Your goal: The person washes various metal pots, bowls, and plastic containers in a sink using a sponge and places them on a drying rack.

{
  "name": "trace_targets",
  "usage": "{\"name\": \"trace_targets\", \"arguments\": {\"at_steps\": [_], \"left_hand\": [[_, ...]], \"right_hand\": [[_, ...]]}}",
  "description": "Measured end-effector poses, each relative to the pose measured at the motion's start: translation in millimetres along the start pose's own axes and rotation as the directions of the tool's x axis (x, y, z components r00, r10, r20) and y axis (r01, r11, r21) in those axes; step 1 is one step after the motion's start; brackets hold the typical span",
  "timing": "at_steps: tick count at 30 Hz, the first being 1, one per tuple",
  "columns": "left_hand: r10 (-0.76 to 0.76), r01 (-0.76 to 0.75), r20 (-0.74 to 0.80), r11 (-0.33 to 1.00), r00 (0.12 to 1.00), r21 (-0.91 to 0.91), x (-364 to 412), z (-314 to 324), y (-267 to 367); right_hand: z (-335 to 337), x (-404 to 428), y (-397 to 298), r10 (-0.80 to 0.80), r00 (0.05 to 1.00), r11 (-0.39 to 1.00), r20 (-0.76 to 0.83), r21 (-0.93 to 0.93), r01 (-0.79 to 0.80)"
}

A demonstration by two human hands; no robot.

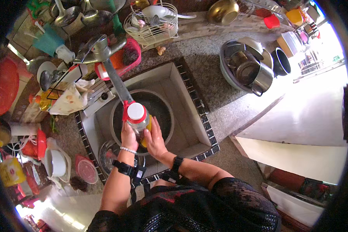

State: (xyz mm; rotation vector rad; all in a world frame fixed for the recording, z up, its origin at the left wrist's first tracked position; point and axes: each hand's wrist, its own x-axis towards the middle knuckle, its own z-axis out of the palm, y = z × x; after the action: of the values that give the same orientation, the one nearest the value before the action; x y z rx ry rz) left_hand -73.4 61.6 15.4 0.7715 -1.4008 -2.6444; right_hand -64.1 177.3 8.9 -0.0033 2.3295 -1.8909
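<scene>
My left hand [128, 137] cups one side of a clear container [138, 124] with a round white top [135, 111] and a red band. On the other side, my right hand [154, 142] presses a yellow sponge or cloth [145, 140] against the container. The container stands at the end of the metal faucet spout [117, 80]; whether the two are joined I cannot tell. Red ribbon [126, 109] is tied there. Beneath my hands, a round metal basin [170, 116] sits in the tiled sink [189, 123]. A clear glass lid or bowl [104, 156] lies at the sink's near left, partly hidden.
On the right counter, a large basin [226, 74] holds several metal pots. Behind the sink are a pink basket [134, 55] and a white wire basket [150, 34]. A white pot [55, 163] and a plastic lid [87, 171] are at left.
</scene>
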Motion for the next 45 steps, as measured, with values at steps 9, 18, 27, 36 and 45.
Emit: {"name": "trace_targets", "arguments": {"at_steps": [9, 18, 27, 36, 45], "left_hand": [[0.122, -0.379, 0.367, 0.468, 0.922, 0.798, 9.3, -14.4, 7.5], [-0.095, 0.091, 0.135, 0.995, 0.986, 0.035, -13.9, -48.8, 33.1], [0.01, -0.056, -0.183, 0.967, 0.983, -0.248, 11.2, -0.4, 11.1], [0.098, -0.072, 0.056, 0.934, 0.994, -0.351, 25.6, 32.3, -16.6], [0.168, -0.254, 0.191, 0.66, 0.967, 0.707, -11.5, 24.7, 1.0]], "right_hand": [[-22.8, 62.6, -24.5, -0.299, 0.928, 0.886, 0.222, -0.297, 0.356], [-23.6, 106.6, 19.5, 0.366, 0.663, 0.618, 0.654, 0.361, -0.698], [-17.6, 39.4, 17.9, 0.623, 0.616, 0.257, 0.482, 0.618, -0.743], [-22.8, 18.5, -10.7, 0.539, 0.825, 0.679, 0.172, 0.49, -0.546], [-44.4, -3.8, 46.6, 0.409, 0.9, 0.912, 0.151, -0.022, -0.41]]}}
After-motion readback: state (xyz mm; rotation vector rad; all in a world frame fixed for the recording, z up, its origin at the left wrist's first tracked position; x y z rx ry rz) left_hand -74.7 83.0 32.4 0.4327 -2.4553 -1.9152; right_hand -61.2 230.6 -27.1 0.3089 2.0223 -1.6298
